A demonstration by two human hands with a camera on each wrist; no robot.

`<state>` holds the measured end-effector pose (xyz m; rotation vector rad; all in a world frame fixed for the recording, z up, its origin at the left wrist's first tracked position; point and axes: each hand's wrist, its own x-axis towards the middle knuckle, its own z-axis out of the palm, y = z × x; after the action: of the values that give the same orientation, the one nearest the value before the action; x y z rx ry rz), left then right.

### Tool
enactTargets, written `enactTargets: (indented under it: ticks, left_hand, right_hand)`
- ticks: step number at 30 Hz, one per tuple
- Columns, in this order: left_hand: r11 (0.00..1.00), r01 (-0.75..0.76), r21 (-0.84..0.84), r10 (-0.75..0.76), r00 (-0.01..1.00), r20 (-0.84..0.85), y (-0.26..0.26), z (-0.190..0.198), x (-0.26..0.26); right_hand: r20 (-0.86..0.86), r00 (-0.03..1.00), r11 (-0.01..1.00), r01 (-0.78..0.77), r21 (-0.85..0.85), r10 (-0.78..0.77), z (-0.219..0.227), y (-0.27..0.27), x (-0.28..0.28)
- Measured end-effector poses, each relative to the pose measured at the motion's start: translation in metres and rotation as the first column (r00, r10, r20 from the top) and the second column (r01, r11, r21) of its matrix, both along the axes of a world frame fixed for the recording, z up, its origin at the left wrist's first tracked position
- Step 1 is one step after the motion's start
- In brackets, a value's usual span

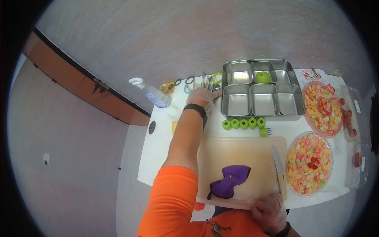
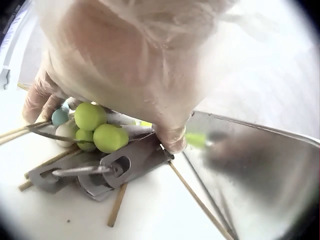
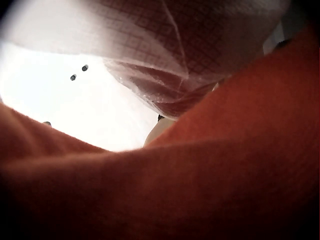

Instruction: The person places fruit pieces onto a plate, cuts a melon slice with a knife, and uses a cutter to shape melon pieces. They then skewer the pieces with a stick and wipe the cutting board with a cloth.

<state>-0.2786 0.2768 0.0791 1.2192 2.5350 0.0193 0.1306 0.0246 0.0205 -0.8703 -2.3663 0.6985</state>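
Observation:
My left hand [image 1: 200, 98], in a clear plastic glove, reaches to the back of the table beside the steel tray [image 1: 263, 117]. In the left wrist view its fingers and thumb come down on both sides of a bundle of kitchen tools, with green ball ends [image 2: 111, 138], a slotted metal peeler [image 2: 135, 162] and thin wooden sticks [image 2: 117, 206]. My gloved right hand [image 1: 271, 211] rests at the front edge of the cutting board [image 1: 244, 152], fingers loosely bent, near the handle of a knife [image 1: 277, 162]. On the board lies a purple, bow-shaped piece [image 1: 233, 179] with a dark edge.
Steel pans fill the tray, one holding a green apple [image 1: 263, 77]. Several green-topped cutters [image 1: 244, 124] line its front. Two dishes of diced fruit [image 1: 308, 170] and clear boxes [image 1: 351, 118] stand right. A spray bottle [image 1: 156, 96] and yellow box [image 1: 167, 87] stand left, scissors [image 1: 190, 80] behind.

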Motion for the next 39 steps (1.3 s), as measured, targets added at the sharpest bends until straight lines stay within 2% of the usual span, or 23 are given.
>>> enactTargets:
  ticks: [5,8,9,11,12,13,15,19,22,23,25,29,32,34,35,37,38,39]
  left_hand:
    - [1.000,0.027,-0.009,-0.026,0.996,0.088,0.002,0.008,-0.017]
    - [0.967,0.226,0.114,-0.205,0.964,-0.172,-0.012,0.033,-0.019]
    - [0.967,0.225,0.117,-0.203,0.964,-0.173,-0.023,0.049,-0.011]
    - [0.936,0.350,-0.038,-0.351,0.917,-0.188,-0.044,0.078,0.014]
    - [0.906,0.414,-0.085,-0.423,0.889,-0.174,-0.056,0.084,0.028]
    - [0.902,0.424,-0.084,-0.432,0.885,-0.171,-0.069,0.080,0.040]
    - [0.825,0.552,0.118,-0.533,0.831,-0.161,-0.103,0.068,0.062]
    - [0.797,0.562,0.220,-0.538,0.827,-0.166,-0.120,0.002,0.088]
    - [0.856,0.395,0.334,-0.387,0.917,-0.095,-0.113,-0.030,0.095]
    - [0.855,0.397,0.334,-0.388,0.917,-0.098,-0.112,-0.033,0.096]
    - [0.814,0.382,0.437,-0.370,0.922,-0.117,-0.111,-0.041,0.097]
    - [0.824,0.386,0.415,-0.376,0.920,-0.110,-0.116,-0.025,0.104]
    - [0.831,0.424,0.359,-0.389,0.906,-0.169,-0.124,-0.011,0.114]
    - [0.655,0.601,0.458,-0.510,0.799,-0.319,-0.135,-0.006,0.124]
    - [0.653,0.602,0.460,-0.516,0.798,-0.313,-0.134,-0.004,0.133]
    - [0.377,0.866,0.330,-0.746,0.495,-0.446,-0.130,-0.001,0.156]
    - [0.265,0.891,0.368,-0.795,0.418,-0.440,-0.127,0.005,0.166]
    - [0.262,0.890,0.373,-0.797,0.417,-0.436,-0.116,-0.001,0.173]
  right_hand:
    - [-0.001,1.000,0.999,-0.006,0.032,0.006,0.001,-0.001,0.003]
    - [-0.013,1.000,0.999,-0.028,0.032,0.029,0.008,0.002,-0.001]
    - [-0.011,1.000,1.000,-0.026,0.018,0.026,0.011,0.001,-0.001]
    - [-0.043,0.999,0.999,-0.012,0.042,0.014,0.008,-0.002,0.000]
    - [-0.073,0.997,0.998,-0.007,0.065,0.012,0.006,-0.002,0.000]
    - [-0.070,0.998,0.998,0.003,0.065,0.001,0.003,-0.004,0.000]
    - [-0.175,0.984,0.998,0.032,0.045,-0.024,-0.001,-0.006,0.000]
    - [-0.169,0.985,0.996,-0.013,0.087,0.028,0.001,-0.006,0.003]
    - [-0.180,0.983,0.995,-0.005,0.098,0.023,0.002,-0.008,0.005]
    - [-0.179,0.983,0.994,-0.005,0.111,0.025,0.000,-0.008,0.006]
    - [-0.181,0.983,0.993,-0.002,0.119,0.024,-0.003,-0.008,0.006]
    - [-0.235,0.971,0.993,-0.007,0.121,0.035,-0.009,-0.008,0.006]
    - [-0.250,0.967,0.993,-0.008,0.121,0.038,-0.016,-0.008,0.007]
    - [-0.253,0.967,0.993,-0.009,0.117,0.038,-0.020,-0.009,0.008]
    - [-0.257,0.965,0.992,-0.011,0.123,0.043,-0.020,-0.008,0.007]
    - [-0.256,0.966,0.992,-0.011,0.128,0.044,-0.015,-0.006,0.004]
    - [-0.254,0.966,0.989,0.001,0.146,0.037,-0.010,-0.006,0.003]
    - [-0.254,0.967,0.986,0.012,0.165,0.031,-0.008,-0.007,0.003]
